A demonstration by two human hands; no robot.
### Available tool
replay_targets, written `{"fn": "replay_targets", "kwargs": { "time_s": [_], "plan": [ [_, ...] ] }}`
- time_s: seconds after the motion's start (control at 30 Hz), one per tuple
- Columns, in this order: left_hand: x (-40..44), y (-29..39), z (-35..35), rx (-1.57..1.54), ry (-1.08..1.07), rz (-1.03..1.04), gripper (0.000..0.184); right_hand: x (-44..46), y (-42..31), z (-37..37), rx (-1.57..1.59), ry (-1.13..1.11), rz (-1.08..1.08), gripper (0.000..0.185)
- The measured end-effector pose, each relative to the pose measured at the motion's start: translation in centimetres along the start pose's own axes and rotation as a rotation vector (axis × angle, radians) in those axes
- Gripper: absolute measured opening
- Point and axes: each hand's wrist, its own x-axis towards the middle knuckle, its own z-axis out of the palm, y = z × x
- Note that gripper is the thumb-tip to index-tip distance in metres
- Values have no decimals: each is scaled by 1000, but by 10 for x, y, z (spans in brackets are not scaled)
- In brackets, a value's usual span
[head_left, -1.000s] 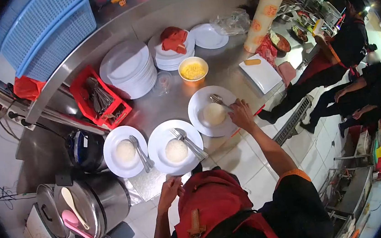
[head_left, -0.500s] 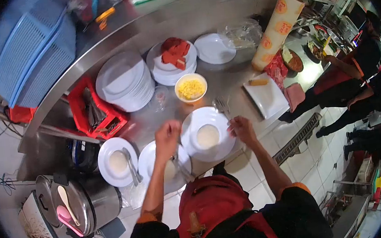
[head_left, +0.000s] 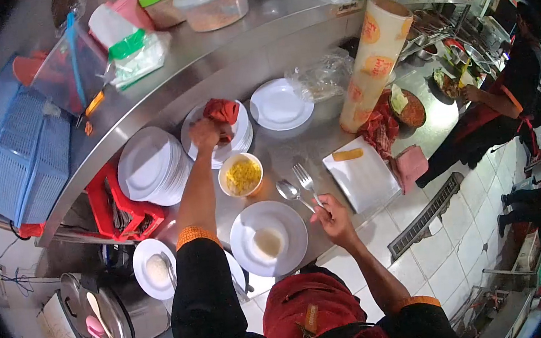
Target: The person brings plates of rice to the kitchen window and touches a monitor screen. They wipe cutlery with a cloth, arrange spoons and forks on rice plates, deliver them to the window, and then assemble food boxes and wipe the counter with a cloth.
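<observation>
Right hand [head_left: 334, 220] clamped on fork [head_left: 304, 176] and spoon [head_left: 288, 189], just beside rice plate [head_left: 240, 223]; left hand [head_left: 205, 135] at red cloth [head_left: 221, 110] atop plate stack [head_left: 239, 137], can't tell if gripping.

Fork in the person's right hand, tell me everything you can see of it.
The fork looks like shiny, silver-coloured metal, with slim tines and a narrow handle. The right hand holds it by the handle, partly hiding it. Its tines point away from the person, slanting slightly left. It appears beside the spoon, over the steel counter, between the round plate with rice and the white square plate. Whether it touches the counter is unclear.
</observation>
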Motion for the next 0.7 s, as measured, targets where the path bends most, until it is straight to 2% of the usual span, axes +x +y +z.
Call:
{"fn": "replay_targets", "kwargs": {
  "time_s": [0.07, 0.13, 0.17, 0.23, 0.27, 0.33, 0.43, 0.5, 0.57, 0.6, 0.63, 0.7],
  "plan": [
    [15, -3, 2, 41, -17, 61, 55, 5, 3, -5, -14, 2, 11, 20],
    [-15, 19, -54, -782, -131, 65, 36, 7, 15, -4, 96, 117, -84, 20],
    [-46, 42, -95, -869, -63, 204, 33, 9, 14, -5, 95, 127, -87, 20],
    [-108, 80, -110, -982, -15, 407, 31, 11, 13, -5, 111, 149, -50, 22],
    [-132, 93, -103, -1005, -34, 471, 30, 12, 7, -5, 114, 150, -50, 22],
    [-181, 124, -80, -918, -16, 616, 43, 11, -11, -6, 175, 104, 154, 18],
    [-232, 149, -64, -792, -39, 626, 47, 3, -19, 2, 153, 198, 35, 17],
    [-238, 155, -34, -1388, -126, 377, 37, -7, -24, 3, 164, 207, 83, 16],
    [-242, 161, -13, -1459, -138, 343, 32, -17, -23, 7, 177, 198, 133, 16],
    [-245, 161, -14, -1524, -150, 308, 28, -20, -17, 11, 63, 231, 29, 15],
    [-248, 160, -17, -1676, -465, 164, 28, -22, -11, 15, -49, 260, -76, 15],
    [-251, 161, -18, -1654, -379, 173, 22, -26, -1, 20, -53, 272, -55, 15]
  ]
}}
